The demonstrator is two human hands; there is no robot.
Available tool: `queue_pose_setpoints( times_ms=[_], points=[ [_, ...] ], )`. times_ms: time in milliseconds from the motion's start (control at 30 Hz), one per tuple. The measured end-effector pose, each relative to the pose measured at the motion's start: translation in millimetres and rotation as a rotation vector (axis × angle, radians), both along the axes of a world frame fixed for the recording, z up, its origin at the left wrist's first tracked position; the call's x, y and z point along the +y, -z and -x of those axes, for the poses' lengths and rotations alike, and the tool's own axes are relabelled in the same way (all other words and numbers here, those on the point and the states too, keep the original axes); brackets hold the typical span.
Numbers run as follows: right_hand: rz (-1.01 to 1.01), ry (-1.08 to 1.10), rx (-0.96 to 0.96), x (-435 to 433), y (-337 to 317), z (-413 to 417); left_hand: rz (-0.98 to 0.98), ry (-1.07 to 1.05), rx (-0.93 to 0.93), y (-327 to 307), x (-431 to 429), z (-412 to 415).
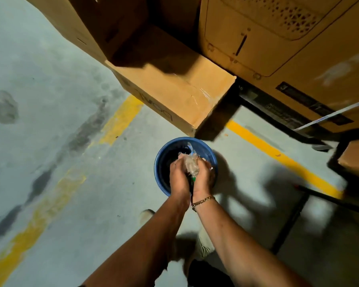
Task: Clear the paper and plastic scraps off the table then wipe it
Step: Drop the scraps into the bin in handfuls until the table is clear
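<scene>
I squeeze the plastic scraps point(190, 165) between my left hand point(179, 178) and right hand point(204, 177). My fingers curl tight around them, just over the blue bucket point(184, 139) on the floor. If I let go crookedly, bits could puff out and miss the rim.

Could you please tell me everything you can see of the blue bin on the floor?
The blue bin is round, looks like plastic, with a dark inside, seen from above. It stands upright on the grey concrete floor, near the corner of a cardboard box. The left hand and right hand hold crumpled clear plastic over its mouth; whether they touch it is unclear.
</scene>
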State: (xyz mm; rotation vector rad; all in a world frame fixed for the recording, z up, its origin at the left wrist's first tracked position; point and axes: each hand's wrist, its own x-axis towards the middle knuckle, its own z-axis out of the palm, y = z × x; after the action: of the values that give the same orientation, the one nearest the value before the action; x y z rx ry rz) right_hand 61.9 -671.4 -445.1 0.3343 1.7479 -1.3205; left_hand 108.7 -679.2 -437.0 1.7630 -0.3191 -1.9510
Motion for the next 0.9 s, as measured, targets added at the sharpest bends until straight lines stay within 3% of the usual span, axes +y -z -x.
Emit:
queue_pose_setpoints(
  times_ms=[200, 333, 433, 633, 900],
  points=[
    [-0.023, -0.046, -0.154, -15, 116, 11, -0.192, 0.029, 0.126, 78, -27, 3],
    [-0.076, -0.187, -0.286, -17, 129, 18, -0.173, 0.138, 0.071, 100, -33, -10],
    [-0.172, -0.182, -0.265, -13, 118, 23, -0.158, 0.169, 0.036, 91, -32, -19],
    [-0.168, -0.199, -0.299, -13, 11, 27, -0.122, 0.216, -0.037, 16, -30, -26],
    [-0.026, -0.182, -0.22, 23, -158, 17, -0.086, 0.335, -0.062, -161, -23, -27]
  ],
)
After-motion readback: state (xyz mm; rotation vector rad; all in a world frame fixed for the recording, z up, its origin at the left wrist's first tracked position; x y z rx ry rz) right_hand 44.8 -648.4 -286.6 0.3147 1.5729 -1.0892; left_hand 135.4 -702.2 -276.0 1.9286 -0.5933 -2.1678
